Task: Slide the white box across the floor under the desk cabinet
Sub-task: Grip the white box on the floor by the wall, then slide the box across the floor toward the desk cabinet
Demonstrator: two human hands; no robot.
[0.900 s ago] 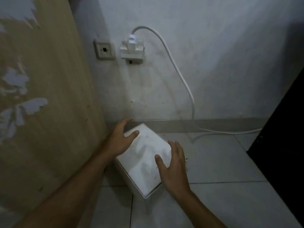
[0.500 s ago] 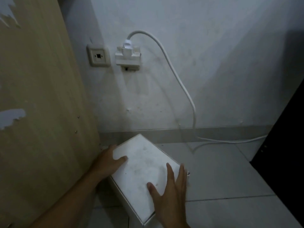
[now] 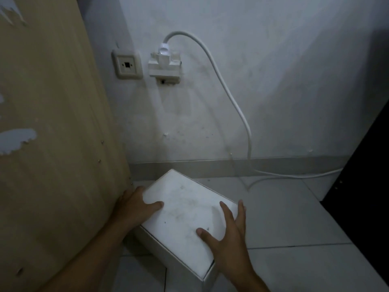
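A white rectangular box (image 3: 185, 216) rests on the tiled floor, turned at an angle, its far corner close to the wall's skirting. My left hand (image 3: 134, 207) grips its left edge, thumb on the lid and fingers down the side, squeezed next to the wooden cabinet panel (image 3: 52, 144). My right hand (image 3: 227, 239) lies flat on the lid's right side with fingers spread and fingertips over the right edge. The box's near corner points toward me.
A white cable (image 3: 235, 102) hangs from a wall plug adapter (image 3: 165, 64) and trails along the floor to the right. A second wall socket (image 3: 127, 64) sits beside it. A dark piece of furniture (image 3: 366, 175) stands at the right. Pale floor tiles (image 3: 284, 218) spread right of the box.
The box and both hands have come nearer to me and lower in view, away from the skirting. My left hand slid from the lid top down onto the box's left edge.
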